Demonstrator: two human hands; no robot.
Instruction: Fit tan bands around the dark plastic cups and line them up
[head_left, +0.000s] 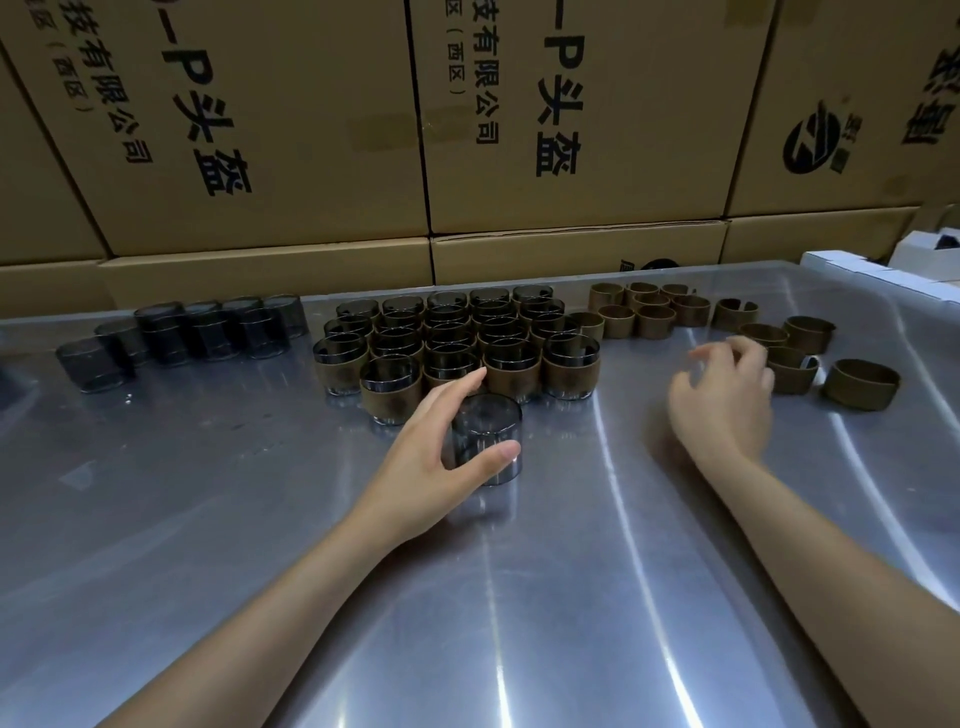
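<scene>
a bare dark cup (487, 441) is standing on the steel table (260, 519), just in front of the banded cups (457, 343), as the left hand (441, 457) is curling thumb and fingers around it. the right hand (722, 400) is hovering, fingers loosely bent and holding nothing, beside loose tan bands (810, 358).

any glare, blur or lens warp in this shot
Head view: bright curved glare streaks run across the metal table; the right hand is motion-blurred, while the left hand on the bare cup is sharper; wide-angle warp tilts the cardboard boxes at the edges.
</scene>
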